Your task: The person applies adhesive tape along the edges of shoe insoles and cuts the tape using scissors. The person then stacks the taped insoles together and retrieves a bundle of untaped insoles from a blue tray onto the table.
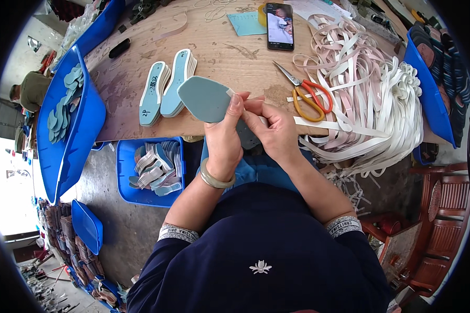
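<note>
A blue-green insole (203, 99) is gripped in my left hand (225, 138), its broad end pointing up and left, the thumb pressed on its face. A small pale piece (230, 92) shows at its edge by the thumb. My right hand (278, 133) meets the left fingertips, thumb and fingers pinched together. A bit of white strip (265, 121) appears between those fingers, and a white strip (313, 124) lies between that hand and the pile of white and pale pink strips (381, 115). Scissors (308, 96) with orange and red handles lie beyond my right hand.
Two stacks of insoles (152, 96) (176, 86) sit on the wooden table (214, 57). A phone (280, 26) lies at the back. Blue bins (83, 130) (124, 190) (433, 104) flank and sit below the table. A wooden chair (444, 214) stands right; a person (34, 91) bends far left.
</note>
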Motion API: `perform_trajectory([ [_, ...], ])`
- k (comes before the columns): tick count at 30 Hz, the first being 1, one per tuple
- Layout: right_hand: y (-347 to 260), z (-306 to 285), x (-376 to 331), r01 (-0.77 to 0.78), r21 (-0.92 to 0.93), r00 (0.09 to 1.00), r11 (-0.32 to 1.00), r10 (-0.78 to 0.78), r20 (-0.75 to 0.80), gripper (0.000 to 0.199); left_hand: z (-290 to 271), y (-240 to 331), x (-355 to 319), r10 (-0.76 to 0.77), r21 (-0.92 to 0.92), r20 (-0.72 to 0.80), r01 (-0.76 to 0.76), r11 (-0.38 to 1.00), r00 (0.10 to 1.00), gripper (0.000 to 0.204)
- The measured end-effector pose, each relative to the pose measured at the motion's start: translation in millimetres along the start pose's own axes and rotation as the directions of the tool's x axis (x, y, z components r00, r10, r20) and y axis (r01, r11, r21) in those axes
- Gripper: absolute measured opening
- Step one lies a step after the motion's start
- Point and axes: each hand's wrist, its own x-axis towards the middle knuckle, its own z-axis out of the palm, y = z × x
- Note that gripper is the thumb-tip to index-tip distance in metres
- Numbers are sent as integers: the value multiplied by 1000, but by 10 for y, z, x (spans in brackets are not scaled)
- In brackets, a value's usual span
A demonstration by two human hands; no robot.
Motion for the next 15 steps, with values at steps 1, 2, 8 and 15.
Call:
perform_trajectory([
  [1, -31, 8, -3, -25, 23, 1000, 999, 25, -8, 13, -2, -2, 7, 28, -30, -12, -28, 999, 1000, 32],
  [2, -68, 14, -6, -49, 45, 999, 998, 50, -15, 13, -3, -4, 15, 55, -59, -25, -56, 997, 998, 32],
  [8, -71, -111, -109, 70, -104, 997, 992, -67, 36, 14, 4, 89, -19, 71, -175, -86, -85, 981, 994, 33],
  [15, -230, -73, -175, 105, -89, 992, 990, -98, 79, 12, 74, 368, -155, 5, -227, -170, -44, 973, 985, 35],
])
